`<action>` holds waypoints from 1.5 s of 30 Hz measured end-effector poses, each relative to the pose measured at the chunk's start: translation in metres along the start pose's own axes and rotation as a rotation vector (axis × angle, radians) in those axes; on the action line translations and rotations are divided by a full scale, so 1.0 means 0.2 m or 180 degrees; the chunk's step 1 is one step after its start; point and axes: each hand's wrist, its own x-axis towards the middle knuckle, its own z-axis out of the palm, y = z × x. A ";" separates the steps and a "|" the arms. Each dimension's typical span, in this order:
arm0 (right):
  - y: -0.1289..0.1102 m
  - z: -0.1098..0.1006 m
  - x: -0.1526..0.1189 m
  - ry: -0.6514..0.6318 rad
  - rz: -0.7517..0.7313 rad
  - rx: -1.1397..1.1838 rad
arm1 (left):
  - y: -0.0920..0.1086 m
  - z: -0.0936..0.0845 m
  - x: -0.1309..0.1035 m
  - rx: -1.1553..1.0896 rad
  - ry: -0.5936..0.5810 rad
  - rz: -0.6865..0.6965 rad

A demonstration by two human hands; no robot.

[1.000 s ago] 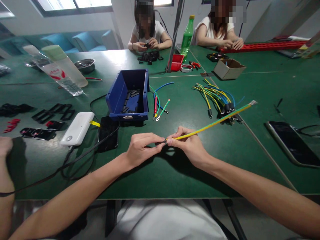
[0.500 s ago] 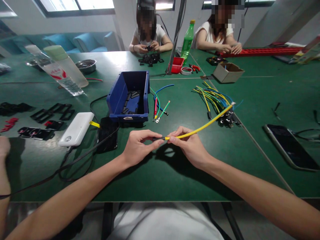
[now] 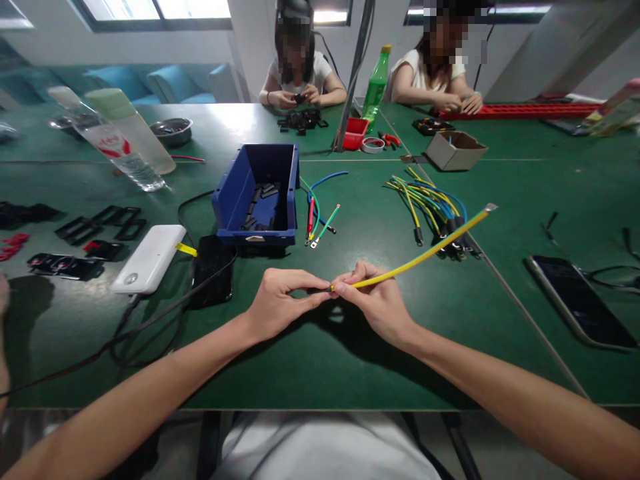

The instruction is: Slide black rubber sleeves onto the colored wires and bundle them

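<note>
My left hand (image 3: 280, 303) pinches a black sleeve (image 3: 318, 291) at the near end of a yellow cable (image 3: 425, 256). Right beside it, my right hand (image 3: 377, 303) grips the yellow cable between thumb and fingers. The cable rises to the right and ends in a metal lug (image 3: 492, 208). Beyond my hands stands a blue bin (image 3: 255, 235) with small black sleeves in it. Several short green, blue and red cables (image 3: 320, 213) lie by the bin. A bundle of yellow, green and blue cables (image 3: 425, 200) with black-sleeved ends lies below the raised cable.
A white power bank (image 3: 150, 260) and a dark phone (image 3: 213, 273) with a cord lie left. Another phone (image 3: 575, 300) and glasses (image 3: 615, 273) are right. Bottles (image 3: 127, 133) and a cardboard box (image 3: 455, 152) stand farther back. Two people work across the table.
The yellow cable's lug end has swung up and to the right. Both hands have come slightly nearer, and my left fingertips now cover more of the black sleeve.
</note>
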 end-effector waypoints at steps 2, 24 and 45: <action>0.00 0.00 0.00 0.0006 0.0102 0.0002 | 0.00 0.00 0.00 0.0009 -0.0084 0.0064; -0.02 -0.04 0.02 0.0070 -0.0256 -0.0682 | -0.03 0.00 -0.01 -0.0400 0.0191 -0.0741; 0.03 0.01 0.01 0.0225 0.0531 0.0092 | -0.01 0.01 -0.02 0.0013 -0.0069 0.0080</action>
